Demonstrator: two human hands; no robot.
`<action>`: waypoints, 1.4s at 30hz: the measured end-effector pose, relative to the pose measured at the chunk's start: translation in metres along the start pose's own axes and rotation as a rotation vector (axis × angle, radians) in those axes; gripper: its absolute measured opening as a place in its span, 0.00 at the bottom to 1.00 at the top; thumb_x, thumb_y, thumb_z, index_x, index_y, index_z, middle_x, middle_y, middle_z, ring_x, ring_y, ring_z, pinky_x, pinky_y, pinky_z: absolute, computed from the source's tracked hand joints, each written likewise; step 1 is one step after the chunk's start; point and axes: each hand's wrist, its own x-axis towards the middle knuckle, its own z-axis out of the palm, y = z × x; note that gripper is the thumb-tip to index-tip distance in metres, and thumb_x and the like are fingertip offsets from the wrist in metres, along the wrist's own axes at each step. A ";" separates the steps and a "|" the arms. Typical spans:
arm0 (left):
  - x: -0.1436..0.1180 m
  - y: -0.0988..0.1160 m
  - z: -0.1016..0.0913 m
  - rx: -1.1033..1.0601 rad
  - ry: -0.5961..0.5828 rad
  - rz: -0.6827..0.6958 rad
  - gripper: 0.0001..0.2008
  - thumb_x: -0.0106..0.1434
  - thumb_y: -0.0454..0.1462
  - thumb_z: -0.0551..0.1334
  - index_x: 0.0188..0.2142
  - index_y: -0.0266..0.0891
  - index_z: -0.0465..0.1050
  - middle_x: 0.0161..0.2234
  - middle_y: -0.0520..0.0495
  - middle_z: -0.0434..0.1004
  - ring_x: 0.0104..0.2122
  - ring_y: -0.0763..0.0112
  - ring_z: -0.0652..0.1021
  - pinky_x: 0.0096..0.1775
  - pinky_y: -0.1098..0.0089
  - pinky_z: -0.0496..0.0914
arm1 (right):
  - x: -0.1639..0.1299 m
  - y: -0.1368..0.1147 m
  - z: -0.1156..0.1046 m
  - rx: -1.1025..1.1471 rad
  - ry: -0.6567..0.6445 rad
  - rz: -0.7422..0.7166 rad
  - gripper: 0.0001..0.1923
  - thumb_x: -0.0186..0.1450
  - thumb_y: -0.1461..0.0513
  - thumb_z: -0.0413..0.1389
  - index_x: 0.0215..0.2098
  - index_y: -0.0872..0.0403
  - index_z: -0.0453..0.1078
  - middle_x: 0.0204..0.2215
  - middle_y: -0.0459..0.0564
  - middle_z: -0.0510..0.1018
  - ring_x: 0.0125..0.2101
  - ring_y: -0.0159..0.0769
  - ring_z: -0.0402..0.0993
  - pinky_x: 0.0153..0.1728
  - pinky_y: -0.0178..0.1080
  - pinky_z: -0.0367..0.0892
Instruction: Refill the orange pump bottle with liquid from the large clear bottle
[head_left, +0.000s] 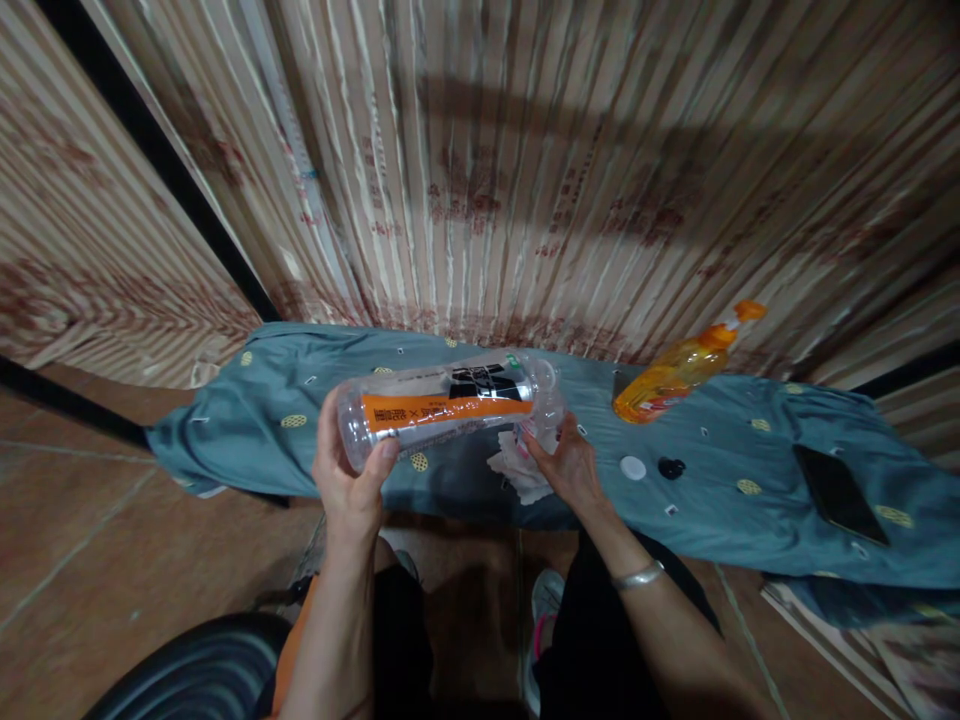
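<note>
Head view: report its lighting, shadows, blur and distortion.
Head view: dim warm light with dark corners; a broad shadow crosses the striped curtain; wide-angle distortion bends its stripes and the blue-grey cloth; the curtain is smeared, while the clear bottle with an orange label, held by the left hand and right hand, shows soft glare.

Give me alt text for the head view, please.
Both hands hold a clear plastic bottle with an orange label sideways: left hand at its base, right hand at its neck. Beyond, on a teal cloth, lie an orange bottle and a phone.
</note>
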 end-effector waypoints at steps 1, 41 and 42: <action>0.000 0.000 -0.001 0.004 -0.003 0.000 0.40 0.55 0.58 0.73 0.62 0.43 0.73 0.52 0.41 0.80 0.51 0.52 0.82 0.55 0.54 0.75 | 0.000 0.001 0.000 -0.002 0.000 -0.002 0.31 0.66 0.43 0.57 0.56 0.57 0.65 0.36 0.62 0.85 0.34 0.55 0.84 0.35 0.50 0.76; 0.000 -0.003 -0.009 0.083 -0.042 0.013 0.38 0.58 0.54 0.71 0.64 0.43 0.72 0.57 0.40 0.78 0.57 0.48 0.79 0.61 0.52 0.70 | -0.003 -0.005 -0.012 0.081 -0.033 -0.011 0.29 0.66 0.43 0.56 0.54 0.55 0.65 0.38 0.60 0.86 0.38 0.53 0.85 0.37 0.48 0.77; 0.000 -0.003 -0.009 0.081 -0.043 0.015 0.38 0.58 0.54 0.71 0.64 0.43 0.72 0.57 0.40 0.78 0.57 0.49 0.79 0.61 0.52 0.71 | -0.003 -0.005 -0.012 0.083 -0.034 -0.008 0.29 0.66 0.43 0.56 0.54 0.56 0.65 0.38 0.60 0.86 0.37 0.53 0.85 0.37 0.48 0.77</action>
